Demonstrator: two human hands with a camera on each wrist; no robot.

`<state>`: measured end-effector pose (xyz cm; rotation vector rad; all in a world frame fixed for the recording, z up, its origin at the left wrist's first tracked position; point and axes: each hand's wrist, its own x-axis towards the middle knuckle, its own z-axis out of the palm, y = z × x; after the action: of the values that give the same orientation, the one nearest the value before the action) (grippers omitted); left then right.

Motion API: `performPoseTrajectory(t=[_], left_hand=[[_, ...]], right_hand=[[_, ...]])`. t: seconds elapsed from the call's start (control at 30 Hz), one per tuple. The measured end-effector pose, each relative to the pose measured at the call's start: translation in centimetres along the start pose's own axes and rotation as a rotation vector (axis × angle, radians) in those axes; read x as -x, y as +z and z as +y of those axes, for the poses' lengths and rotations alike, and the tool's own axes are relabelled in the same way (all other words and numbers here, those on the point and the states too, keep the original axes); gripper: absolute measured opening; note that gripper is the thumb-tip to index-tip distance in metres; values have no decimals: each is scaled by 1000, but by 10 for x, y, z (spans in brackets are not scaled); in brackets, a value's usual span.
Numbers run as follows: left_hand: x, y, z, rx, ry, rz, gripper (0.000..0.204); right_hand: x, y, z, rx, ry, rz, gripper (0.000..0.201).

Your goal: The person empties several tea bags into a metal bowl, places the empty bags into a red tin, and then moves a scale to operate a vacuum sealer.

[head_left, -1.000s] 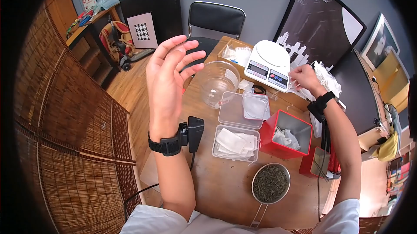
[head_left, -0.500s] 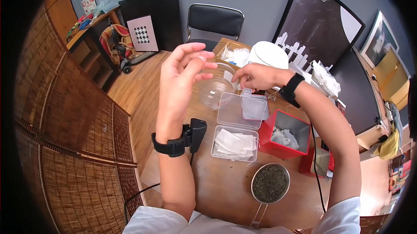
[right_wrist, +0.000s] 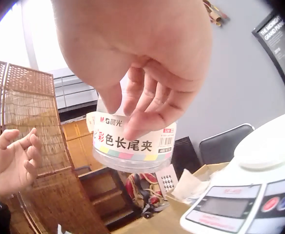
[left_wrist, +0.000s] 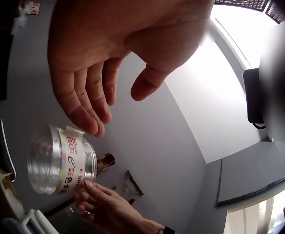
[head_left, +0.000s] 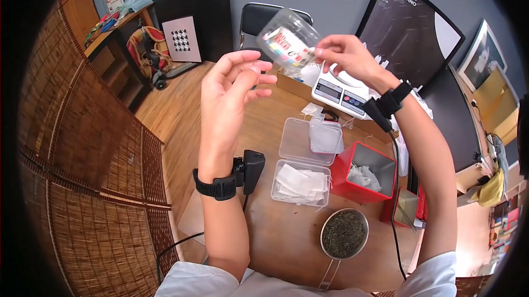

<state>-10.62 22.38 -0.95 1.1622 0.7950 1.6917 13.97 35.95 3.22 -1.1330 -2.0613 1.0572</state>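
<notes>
My right hand pinches a clear plastic jar by its side and lifts it, tilted, above the table. A printed label with coloured squares wraps the jar, one end standing loose. Raised to the left of the jar, my left hand holds nothing, its fingers relaxed and slightly bent. In the left wrist view the jar overlaps the area just under the left fingertips. Behind the right hand stands a white kitchen scale.
On the table are a clear box of white pouches, a red tin with pouches inside, and a handled strainer full of dried leaves. A cardboard box sits at the back. Cables hang from both wrists.
My right hand went from beside the scale to the jar on the table, then raised the jar up and away. The left hand shifted slightly right and stays raised.
</notes>
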Motion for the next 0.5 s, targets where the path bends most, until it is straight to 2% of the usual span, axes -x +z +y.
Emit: performPoseTrajectory(t=[0.13, 0.2, 0.23, 0.5], left_hand=[[0, 5, -3, -7, -2, -26, 28], [1, 8, -3, -22, -6, -32, 27], [1, 9, -3, -18, -8, -37, 27], [3, 16, -2, -35, -19, -58, 26]], right_hand=[[22, -25, 10, 152, 38, 157, 31], [33, -35, 19, 409, 47, 253, 30], [36, -41, 28, 452, 39, 287, 28], [49, -54, 52, 619, 134, 353, 28]])
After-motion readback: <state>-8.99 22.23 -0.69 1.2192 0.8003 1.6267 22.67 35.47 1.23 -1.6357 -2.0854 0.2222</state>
